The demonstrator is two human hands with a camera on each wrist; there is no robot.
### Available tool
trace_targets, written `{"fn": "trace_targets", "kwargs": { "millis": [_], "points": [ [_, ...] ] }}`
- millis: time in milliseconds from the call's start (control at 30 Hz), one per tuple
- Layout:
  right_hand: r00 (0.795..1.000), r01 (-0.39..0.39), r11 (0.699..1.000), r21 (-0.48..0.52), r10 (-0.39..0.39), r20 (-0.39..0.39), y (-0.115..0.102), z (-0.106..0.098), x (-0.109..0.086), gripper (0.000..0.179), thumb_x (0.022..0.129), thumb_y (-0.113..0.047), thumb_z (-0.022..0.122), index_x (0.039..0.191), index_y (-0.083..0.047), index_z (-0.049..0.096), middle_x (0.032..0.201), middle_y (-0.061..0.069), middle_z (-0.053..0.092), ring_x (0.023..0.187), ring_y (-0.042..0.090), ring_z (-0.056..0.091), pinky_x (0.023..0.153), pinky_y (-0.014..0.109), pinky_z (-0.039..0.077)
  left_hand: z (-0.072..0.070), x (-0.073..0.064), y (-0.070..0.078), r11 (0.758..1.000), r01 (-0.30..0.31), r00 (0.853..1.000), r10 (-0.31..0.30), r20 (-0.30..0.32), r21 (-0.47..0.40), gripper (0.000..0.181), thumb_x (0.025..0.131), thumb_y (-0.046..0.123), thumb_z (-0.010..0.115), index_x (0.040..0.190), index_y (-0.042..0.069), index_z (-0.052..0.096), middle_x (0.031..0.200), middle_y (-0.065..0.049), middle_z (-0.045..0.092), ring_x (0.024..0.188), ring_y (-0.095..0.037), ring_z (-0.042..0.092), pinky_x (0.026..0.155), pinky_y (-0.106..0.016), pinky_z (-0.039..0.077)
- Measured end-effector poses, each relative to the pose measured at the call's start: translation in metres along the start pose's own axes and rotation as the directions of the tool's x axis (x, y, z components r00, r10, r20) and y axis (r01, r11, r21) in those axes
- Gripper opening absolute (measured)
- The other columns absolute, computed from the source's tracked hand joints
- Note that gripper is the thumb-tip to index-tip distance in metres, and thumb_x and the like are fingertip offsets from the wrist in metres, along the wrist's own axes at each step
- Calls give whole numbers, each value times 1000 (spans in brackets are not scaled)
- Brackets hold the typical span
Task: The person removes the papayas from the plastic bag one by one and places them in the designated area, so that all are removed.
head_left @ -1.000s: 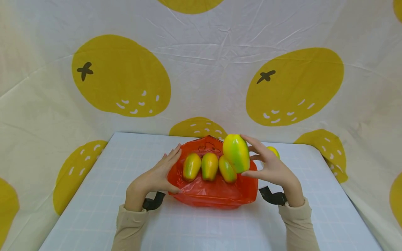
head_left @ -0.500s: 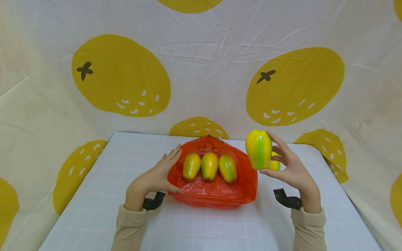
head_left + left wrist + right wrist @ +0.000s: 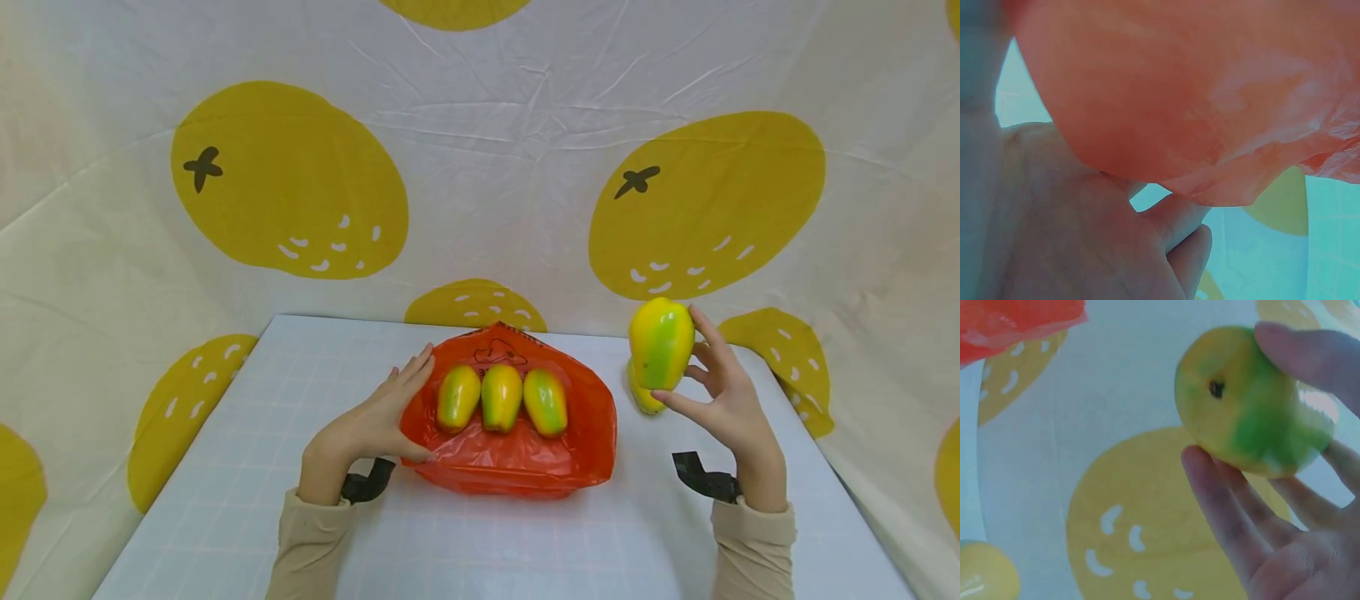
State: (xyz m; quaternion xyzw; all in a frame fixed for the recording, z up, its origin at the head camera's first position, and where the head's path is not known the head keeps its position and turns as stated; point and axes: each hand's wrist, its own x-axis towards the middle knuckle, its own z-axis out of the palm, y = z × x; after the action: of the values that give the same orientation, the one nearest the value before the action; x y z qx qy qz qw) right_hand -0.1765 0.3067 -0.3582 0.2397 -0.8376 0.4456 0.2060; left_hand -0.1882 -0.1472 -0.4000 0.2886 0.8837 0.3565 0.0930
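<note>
My right hand (image 3: 731, 396) holds up a glossy yellow-green papaya (image 3: 662, 343), pinched between thumb and fingertips to the right of the bag. The right wrist view shows its rounded end with a dark spot. Behind and below it, partly hidden, another yellow papaya (image 3: 642, 398) sits on the table. A red plastic bag (image 3: 502, 479) lies with its mouth spread wide at the middle, and three papayas (image 3: 501, 398) stand side by side in it. My left hand (image 3: 367, 425) rests along the bag's left side, fingers extended and thumb at the front rim. Red plastic (image 3: 1179, 94) covers part of the left palm.
The white table (image 3: 480, 550) has a faint grid pattern. A pale cloth (image 3: 495, 192) printed with large yellow fruit hangs behind it and along both sides. Black straps (image 3: 705, 479) are on both wrists.
My right hand has carried the papaya from above the bag's right side out to the right, above the papaya on the table. The left hand and the bag have stayed almost still.
</note>
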Motion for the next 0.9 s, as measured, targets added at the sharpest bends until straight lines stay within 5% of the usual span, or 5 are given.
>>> {"fn": "trace_targets", "kwargs": {
  "millis": [400, 900],
  "points": [
    [984, -74, 997, 6, 74, -161, 29, -7, -5, 118, 63, 30, 73, 159, -15, 22, 157, 6, 29, 120, 12, 45, 91, 9, 44, 1, 0, -2, 1000, -16, 1000, 16, -7, 6, 125, 67, 27, 92, 158, 1, 11, 167, -9, -1, 151, -35, 5, 120, -56, 2],
    [895, -364, 931, -10, 346, -283, 74, -14, -16, 105, 78, 14, 74, 160, -25, 20, 157, 7, 23, 109, 6, 40, 84, 8, 41, 1, 0, -1, 1000, -25, 1000, 25, -12, 13, 126, 66, 27, 93, 158, 0, 11, 167, -9, -1, 151, -36, 4, 119, -57, 3]
  ]
}}
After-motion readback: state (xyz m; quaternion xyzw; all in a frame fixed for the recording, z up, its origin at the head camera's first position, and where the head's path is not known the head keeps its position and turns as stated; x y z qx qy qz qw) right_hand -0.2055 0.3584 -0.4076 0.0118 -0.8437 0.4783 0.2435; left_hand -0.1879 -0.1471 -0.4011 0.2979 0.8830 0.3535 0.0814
